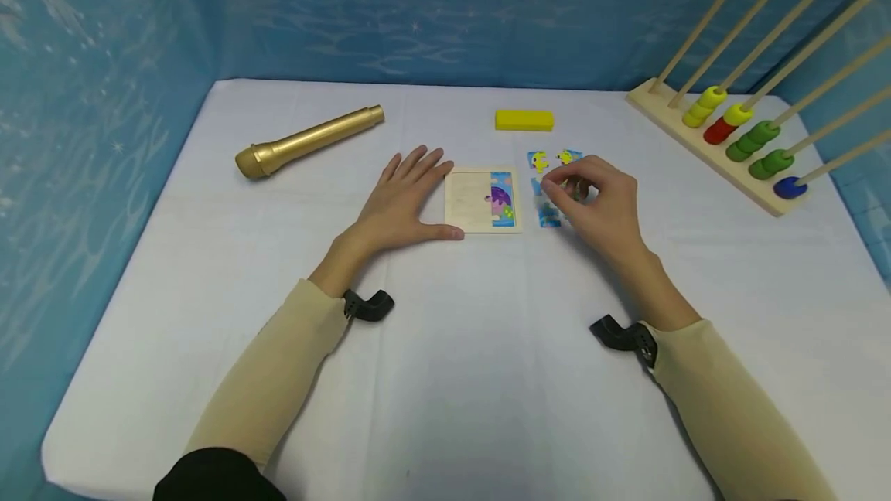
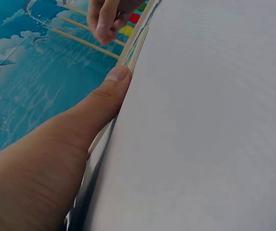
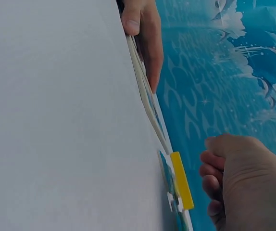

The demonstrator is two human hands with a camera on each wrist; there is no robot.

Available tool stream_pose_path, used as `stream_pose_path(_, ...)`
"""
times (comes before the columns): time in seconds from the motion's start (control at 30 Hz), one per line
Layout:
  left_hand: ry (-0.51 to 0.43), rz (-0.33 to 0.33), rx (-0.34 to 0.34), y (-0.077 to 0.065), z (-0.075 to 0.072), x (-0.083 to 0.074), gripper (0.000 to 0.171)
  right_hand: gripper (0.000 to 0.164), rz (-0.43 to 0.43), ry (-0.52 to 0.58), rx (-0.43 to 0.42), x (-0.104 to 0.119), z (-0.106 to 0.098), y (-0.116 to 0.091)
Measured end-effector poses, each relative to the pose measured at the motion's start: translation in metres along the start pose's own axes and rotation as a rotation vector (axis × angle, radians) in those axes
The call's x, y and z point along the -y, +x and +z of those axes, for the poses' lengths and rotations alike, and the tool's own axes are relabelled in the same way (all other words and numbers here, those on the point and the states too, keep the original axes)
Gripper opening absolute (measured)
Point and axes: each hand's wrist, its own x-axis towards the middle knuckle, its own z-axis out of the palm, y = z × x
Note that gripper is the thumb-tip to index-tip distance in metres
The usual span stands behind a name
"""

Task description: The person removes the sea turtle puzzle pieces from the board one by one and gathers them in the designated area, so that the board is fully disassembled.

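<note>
My left hand [image 1: 397,207] lies with fingers spread at the left side of a small wooden puzzle tray [image 1: 468,199]. Its thumb touches the tray's near left corner, and its fingertips reach the far left corner. Joined pieces with a purple picture [image 1: 502,199] fill the tray's right part; bare wood shows on the left. Above the loose puzzle pieces [image 1: 548,215], right of the tray, hovers my right hand [image 1: 599,195]. Its fingers are curled, with thumb and index tips close together. No piece shows between them in the right wrist view. It partly hides the pieces below.
A yellow block [image 1: 524,120] lies behind the loose pieces. A gold microphone-shaped object [image 1: 309,141] rests at the back left. At the back right stands a wooden bead rack [image 1: 696,138] with tall pegs and coloured beads. White cloth [image 1: 445,377] covers the table; blue curtains surround it.
</note>
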Motion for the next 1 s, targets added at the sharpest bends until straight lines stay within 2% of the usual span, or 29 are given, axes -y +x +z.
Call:
stream_pose_path(0.27,-0.005,-0.004,0.006,-0.003,0.004,0.000,0.113,0.023,0.059,-0.033,0.182,0.006,0.030,0.020)
stream_pose_path(0.53,0.008,0.005,0.005,-0.002,0.004,-0.001,0.113,0.033,0.147,-0.072,0.250,0.014,0.038,0.023)
stream_pose_path(1.0,0.011,0.014,-0.005,0.000,-0.001,0.002,0.114,0.032,0.140,-0.184,0.364,0.019,0.042,0.031)
